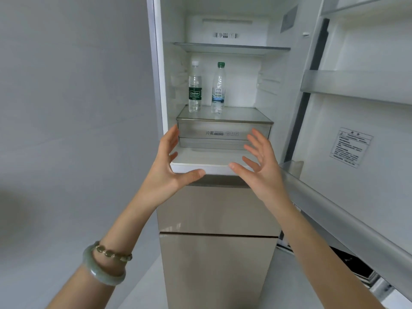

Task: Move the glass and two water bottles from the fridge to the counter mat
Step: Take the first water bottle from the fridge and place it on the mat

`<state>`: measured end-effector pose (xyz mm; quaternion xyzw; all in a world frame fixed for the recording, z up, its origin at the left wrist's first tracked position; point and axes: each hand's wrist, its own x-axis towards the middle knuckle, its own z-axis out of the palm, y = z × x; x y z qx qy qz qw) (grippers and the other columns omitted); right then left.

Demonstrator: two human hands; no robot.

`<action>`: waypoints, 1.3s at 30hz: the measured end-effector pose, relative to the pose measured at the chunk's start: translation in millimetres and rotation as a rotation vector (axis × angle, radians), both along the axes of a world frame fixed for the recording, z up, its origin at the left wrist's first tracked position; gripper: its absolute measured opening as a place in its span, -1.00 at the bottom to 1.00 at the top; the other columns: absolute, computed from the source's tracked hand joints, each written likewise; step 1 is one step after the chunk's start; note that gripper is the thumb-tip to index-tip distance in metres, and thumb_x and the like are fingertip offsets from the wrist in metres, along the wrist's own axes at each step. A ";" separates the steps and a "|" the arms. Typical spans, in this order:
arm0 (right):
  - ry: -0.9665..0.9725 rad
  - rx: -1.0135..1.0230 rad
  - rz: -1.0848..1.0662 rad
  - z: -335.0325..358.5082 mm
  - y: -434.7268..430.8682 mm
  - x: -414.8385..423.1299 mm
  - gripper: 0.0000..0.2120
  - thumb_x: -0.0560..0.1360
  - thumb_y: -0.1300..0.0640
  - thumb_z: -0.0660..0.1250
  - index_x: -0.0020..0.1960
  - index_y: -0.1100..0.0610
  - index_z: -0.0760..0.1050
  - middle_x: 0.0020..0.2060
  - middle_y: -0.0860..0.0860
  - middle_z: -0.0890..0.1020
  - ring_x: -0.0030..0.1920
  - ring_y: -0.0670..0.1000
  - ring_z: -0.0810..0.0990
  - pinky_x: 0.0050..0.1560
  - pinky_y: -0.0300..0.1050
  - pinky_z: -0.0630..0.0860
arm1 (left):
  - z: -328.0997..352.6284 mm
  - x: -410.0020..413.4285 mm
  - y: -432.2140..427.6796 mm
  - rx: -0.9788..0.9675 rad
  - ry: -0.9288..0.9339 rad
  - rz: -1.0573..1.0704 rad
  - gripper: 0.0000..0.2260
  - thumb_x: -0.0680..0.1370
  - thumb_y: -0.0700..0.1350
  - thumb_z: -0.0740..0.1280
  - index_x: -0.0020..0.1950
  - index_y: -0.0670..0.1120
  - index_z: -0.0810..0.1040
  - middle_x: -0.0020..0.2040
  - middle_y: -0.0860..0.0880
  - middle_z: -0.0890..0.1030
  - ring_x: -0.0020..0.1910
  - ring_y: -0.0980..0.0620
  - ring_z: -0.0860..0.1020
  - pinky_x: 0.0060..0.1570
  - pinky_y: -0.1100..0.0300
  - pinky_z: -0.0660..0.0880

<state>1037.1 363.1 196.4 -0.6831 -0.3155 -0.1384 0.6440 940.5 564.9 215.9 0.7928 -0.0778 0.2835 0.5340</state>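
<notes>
Likely light but slick: clear plastic water bottle with white cap and green label (pixel 195 88), and clear plastic water bottle with green cap and pale blue label (pixel 218 89), upright, near each other toward left edge of glass fridge shelf (pixel 245 114). Best gripped mid-body at labels. Left hand (pixel 170 172) and right hand (pixel 259 172) spread wide, empty, below shelf. Glass not visible.
</notes>
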 end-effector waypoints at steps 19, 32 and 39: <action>-0.007 0.089 -0.177 39.8 107.8 222.3 -0.21 0.39 0.21 0.52 0.48 -0.09 0.21 0.41 -0.07 0.37 0.36 -0.09 0.41 0.30 -0.13 0.45 | 32.8 278.9 95.2 0.095 -0.026 -0.198 -0.04 0.38 -0.15 0.55 0.58 0.01 -0.02 0.56 0.05 0.13 0.51 0.15 0.14 0.49 0.13 0.15; 0.045 0.119 -0.161 82.9 139.3 389.4 -0.24 0.38 0.17 0.54 0.44 -0.12 0.25 0.32 -0.07 0.40 0.33 -0.01 0.43 0.16 -0.21 0.46 | 42.9 422.2 86.4 0.008 0.106 -0.182 0.02 0.35 -0.14 0.57 0.58 0.00 -0.08 0.55 0.04 0.11 0.38 0.27 0.12 0.29 0.34 0.12; 0.133 -0.088 -0.167 107.3 159.2 470.9 -0.16 0.36 0.00 0.55 0.50 -0.05 0.17 0.41 0.06 0.37 0.29 -0.01 0.40 0.17 -0.18 0.36 | 48.9 479.9 85.0 0.011 0.168 -0.123 0.01 0.35 -0.18 0.57 0.58 -0.06 -0.06 0.35 0.12 0.21 0.29 0.27 0.16 -0.05 0.70 0.18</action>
